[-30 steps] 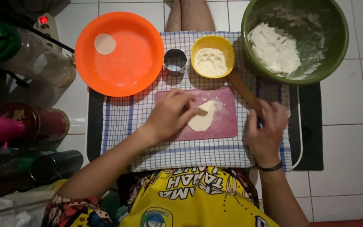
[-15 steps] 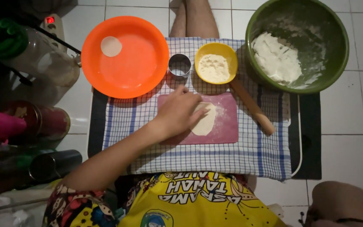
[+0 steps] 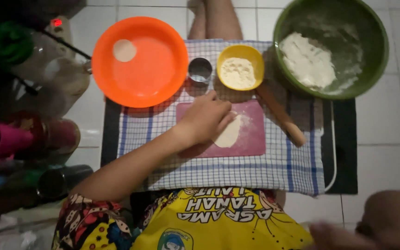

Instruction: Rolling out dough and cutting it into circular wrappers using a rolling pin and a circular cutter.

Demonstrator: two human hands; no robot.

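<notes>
My left hand (image 3: 204,121) lies on a pink mat (image 3: 253,141), its fingers curled over the left edge of a flat, pale dough piece (image 3: 231,134). The mat sits on a blue-checked cloth (image 3: 237,173). A wooden rolling pin (image 3: 278,113) lies free at the mat's right side. My right hand (image 3: 339,234) is a blur at the bottom right corner, far from the mat; I cannot see whether it holds anything. A round metal cutter (image 3: 200,69) stands just beyond my left hand.
An orange plate (image 3: 158,78) at the back left holds one dough disc (image 3: 124,50). A yellow bowl (image 3: 224,53) of flour and a green bowl (image 3: 376,44) with a lump of dough stand behind. Bottles and a pink cup (image 3: 5,139) crowd the left.
My right hand has let go of the rolling pin and pulled back to the bottom right corner. The left hand stays on the dough piece.
</notes>
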